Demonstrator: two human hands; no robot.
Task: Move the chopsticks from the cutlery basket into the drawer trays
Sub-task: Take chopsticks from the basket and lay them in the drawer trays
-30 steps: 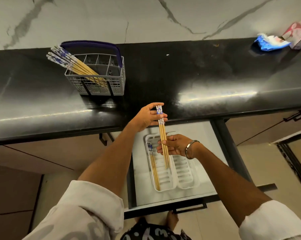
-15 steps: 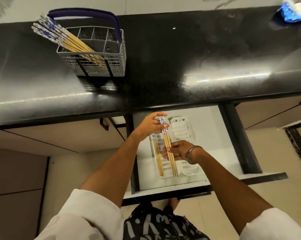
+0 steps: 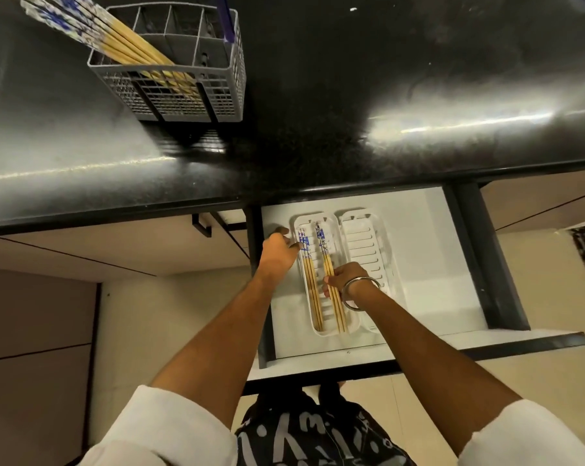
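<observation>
Inside open drawer [image 3: 418, 297], left tray [image 3: 353, 326] has two chopstick bundles: right hand [image 3: 343, 279] pinches one bundle [image 3: 331, 284], left hand [image 3: 279, 252] w/ loosely curled fingers touches the other [image 3: 313, 297]. More chopsticks [image 3: 116, 35] in basket [image 3: 176, 92] on counter [image 3: 351, 95].

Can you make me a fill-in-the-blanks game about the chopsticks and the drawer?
1. The right hand pinches chopsticks lying in the ____ of the two white trays.
2. The right tray holds ____ chopsticks.
3. The remaining chopsticks lean in the grey ____ on the counter.
4. The drawer is ____.

Missing words: left; no; basket; open
</observation>
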